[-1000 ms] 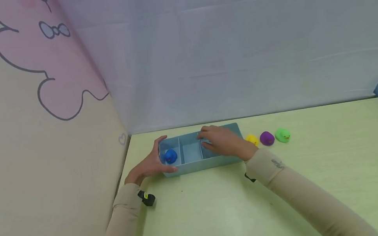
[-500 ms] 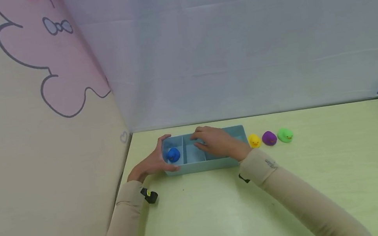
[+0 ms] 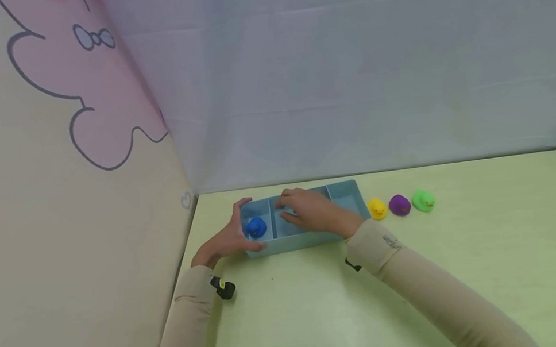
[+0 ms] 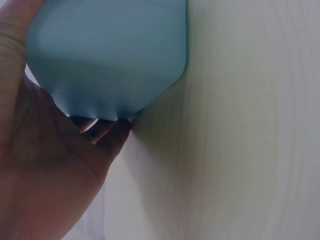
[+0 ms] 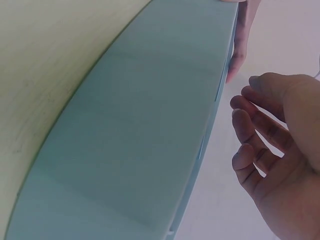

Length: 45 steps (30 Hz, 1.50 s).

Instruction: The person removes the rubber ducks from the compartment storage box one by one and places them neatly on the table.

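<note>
A light blue divided box [image 3: 307,241] lies on the table with a blue rubber duck [image 3: 256,227] in its left compartment. My left hand [image 3: 229,238] grips the box's left end, its thumb along the front wall and its fingers around the end and far side. In the left wrist view, fingertips [image 4: 120,131] touch the box's lower edge. Above the middle of the box hovers my right hand [image 3: 311,211], its fingers loosely bent and holding nothing. The right wrist view shows those fingers [image 5: 243,127] apart from the box wall. The hand hides part of the middle compartments.
Just right of the box, a yellow duck [image 3: 378,208], a purple duck [image 3: 399,205] and a green duck [image 3: 424,201] stand in a row on the pale table [image 3: 475,253]. A white curtain [image 3: 350,83] hangs behind; a decorated wall [image 3: 82,232] borders the left.
My right hand has shifted left over the box, uncovering its right compartment and the yellow duck. My left hand keeps its grip on the box end. The head view has shifted slightly.
</note>
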Each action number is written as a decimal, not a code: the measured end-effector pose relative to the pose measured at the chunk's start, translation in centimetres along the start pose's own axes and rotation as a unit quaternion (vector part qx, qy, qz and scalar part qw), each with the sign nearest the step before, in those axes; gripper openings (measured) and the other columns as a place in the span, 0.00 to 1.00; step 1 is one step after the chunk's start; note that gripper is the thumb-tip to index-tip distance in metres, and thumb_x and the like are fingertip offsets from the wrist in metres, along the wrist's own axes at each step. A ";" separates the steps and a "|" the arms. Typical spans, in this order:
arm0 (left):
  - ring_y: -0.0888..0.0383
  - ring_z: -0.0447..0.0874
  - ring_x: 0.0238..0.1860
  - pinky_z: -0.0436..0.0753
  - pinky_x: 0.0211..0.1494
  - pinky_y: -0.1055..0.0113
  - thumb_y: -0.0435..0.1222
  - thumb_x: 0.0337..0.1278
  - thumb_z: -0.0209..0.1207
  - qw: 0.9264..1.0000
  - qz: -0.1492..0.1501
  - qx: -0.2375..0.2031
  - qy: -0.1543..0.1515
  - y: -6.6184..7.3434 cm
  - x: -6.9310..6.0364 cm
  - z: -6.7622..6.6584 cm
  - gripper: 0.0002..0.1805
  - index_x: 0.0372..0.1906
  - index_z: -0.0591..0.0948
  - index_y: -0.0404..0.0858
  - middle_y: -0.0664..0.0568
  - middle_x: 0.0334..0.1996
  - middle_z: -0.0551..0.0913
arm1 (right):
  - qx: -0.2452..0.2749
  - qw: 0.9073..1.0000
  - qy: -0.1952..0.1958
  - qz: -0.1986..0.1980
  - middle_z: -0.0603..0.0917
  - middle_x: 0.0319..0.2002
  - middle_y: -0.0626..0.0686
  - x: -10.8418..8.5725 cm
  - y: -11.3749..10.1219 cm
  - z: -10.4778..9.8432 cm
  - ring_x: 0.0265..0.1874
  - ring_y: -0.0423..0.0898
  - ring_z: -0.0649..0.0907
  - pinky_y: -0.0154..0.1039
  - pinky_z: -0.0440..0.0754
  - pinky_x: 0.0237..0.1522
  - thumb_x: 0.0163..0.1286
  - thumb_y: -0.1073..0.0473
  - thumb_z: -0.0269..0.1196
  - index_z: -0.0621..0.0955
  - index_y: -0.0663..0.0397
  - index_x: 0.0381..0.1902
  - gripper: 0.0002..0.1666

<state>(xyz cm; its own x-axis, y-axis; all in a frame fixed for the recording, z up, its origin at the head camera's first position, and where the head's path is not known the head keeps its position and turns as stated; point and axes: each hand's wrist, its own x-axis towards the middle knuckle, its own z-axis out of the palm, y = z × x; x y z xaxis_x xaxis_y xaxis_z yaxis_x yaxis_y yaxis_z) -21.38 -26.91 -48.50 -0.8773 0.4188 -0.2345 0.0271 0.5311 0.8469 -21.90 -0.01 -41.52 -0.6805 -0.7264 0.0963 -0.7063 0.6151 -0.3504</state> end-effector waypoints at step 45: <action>0.46 0.58 0.79 0.58 0.81 0.39 0.39 0.47 0.77 0.998 0.036 -0.049 -0.021 -0.4 0.0 -0.1 0.68 0.79 0.36 0.58 0.53 0.77 0.61 | -0.029 0.999 -0.037 -0.019 0.85 0.57 0.52 5.1 -3.1 3.0 0.51 0.50 0.84 0.46 0.86 0.54 0.77 0.55 0.61 0.83 0.52 0.59 0.17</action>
<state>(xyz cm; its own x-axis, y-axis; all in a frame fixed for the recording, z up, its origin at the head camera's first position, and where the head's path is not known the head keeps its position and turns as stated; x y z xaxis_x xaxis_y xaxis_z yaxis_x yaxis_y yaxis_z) -21.45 -27.16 -48.78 -0.8535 0.4855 -0.1894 0.0405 0.4242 0.9047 -22.56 -6.56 -42.73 -0.6383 -0.7688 0.0382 -0.7426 0.6020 -0.2936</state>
